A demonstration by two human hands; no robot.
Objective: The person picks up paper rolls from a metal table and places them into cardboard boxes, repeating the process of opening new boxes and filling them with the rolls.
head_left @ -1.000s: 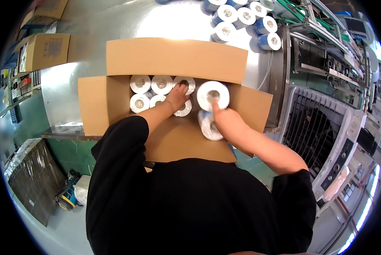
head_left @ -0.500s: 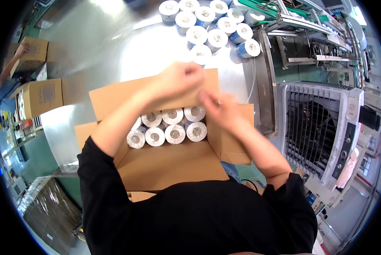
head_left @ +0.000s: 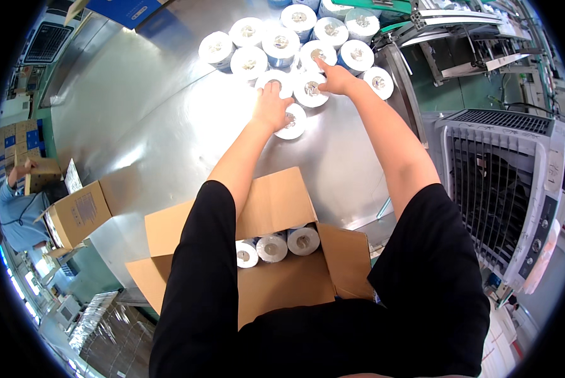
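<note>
Many white rolls with blue-wrapped sides (head_left: 281, 44) stand on end on the far part of a shiny metal table (head_left: 150, 120). Both my arms stretch out to them. My left hand (head_left: 271, 104) lies spread over the nearest rolls, its palm over one roll (head_left: 293, 123) and its fingertips on another (head_left: 275, 79). My right hand (head_left: 336, 77) touches the rim of a roll (head_left: 311, 91) beside it. All these rolls still rest on the table. Below my arms an open cardboard box (head_left: 276, 201) holds a row of the same rolls (head_left: 273, 247).
A white air cooler with a grille (head_left: 503, 189) stands at the right. A machine frame (head_left: 459, 38) sits at the top right. A closed cardboard box (head_left: 74, 214) is at the left, where another person in blue (head_left: 14, 208) handles a box.
Both hands have left the box and reached forward to the rolls on the table. The view has tilted up, so the box now sits lower in the picture.
</note>
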